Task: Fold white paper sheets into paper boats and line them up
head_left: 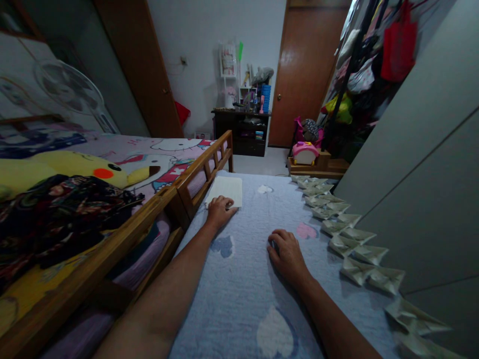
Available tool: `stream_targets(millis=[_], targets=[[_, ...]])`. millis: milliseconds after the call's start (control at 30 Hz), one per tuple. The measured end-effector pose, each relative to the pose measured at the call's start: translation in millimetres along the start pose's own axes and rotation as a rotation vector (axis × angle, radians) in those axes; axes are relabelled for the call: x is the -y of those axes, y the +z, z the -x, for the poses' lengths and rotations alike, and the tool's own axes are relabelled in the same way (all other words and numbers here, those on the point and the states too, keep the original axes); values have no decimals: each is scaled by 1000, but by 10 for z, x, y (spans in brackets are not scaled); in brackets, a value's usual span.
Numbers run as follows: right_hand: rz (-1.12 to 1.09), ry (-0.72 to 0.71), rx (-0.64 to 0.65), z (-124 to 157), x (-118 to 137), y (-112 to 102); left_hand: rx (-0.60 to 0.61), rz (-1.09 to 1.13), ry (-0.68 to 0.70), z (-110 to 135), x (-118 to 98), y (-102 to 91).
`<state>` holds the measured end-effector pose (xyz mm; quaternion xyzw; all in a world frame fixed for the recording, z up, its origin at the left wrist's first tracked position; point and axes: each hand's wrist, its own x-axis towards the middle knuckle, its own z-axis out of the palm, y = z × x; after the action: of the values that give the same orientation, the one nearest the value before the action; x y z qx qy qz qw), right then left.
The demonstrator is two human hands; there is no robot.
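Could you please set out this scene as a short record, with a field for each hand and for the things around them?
Left hand: resting on the edge of a white rectangular paper sheet
Right hand: fingers curled, on the blanket
Surface: pale blue fleecy blanket with heart patterns
Beside: row of folded cream paper boats; wooden bed rail

Head view faces forward and down over the blue blanket [239,319].

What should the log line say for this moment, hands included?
left hand: on paper sheet | right hand: on blue blanket | nearby: row of folded paper boats
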<state>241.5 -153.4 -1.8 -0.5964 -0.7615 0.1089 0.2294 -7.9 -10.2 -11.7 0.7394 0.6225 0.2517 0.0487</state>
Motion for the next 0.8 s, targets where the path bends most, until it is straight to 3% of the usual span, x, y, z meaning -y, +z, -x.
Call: stream_targets(millis=[800], targets=[[9,-1,4,4,9,-23,-52,134,63,-31,121,75]])
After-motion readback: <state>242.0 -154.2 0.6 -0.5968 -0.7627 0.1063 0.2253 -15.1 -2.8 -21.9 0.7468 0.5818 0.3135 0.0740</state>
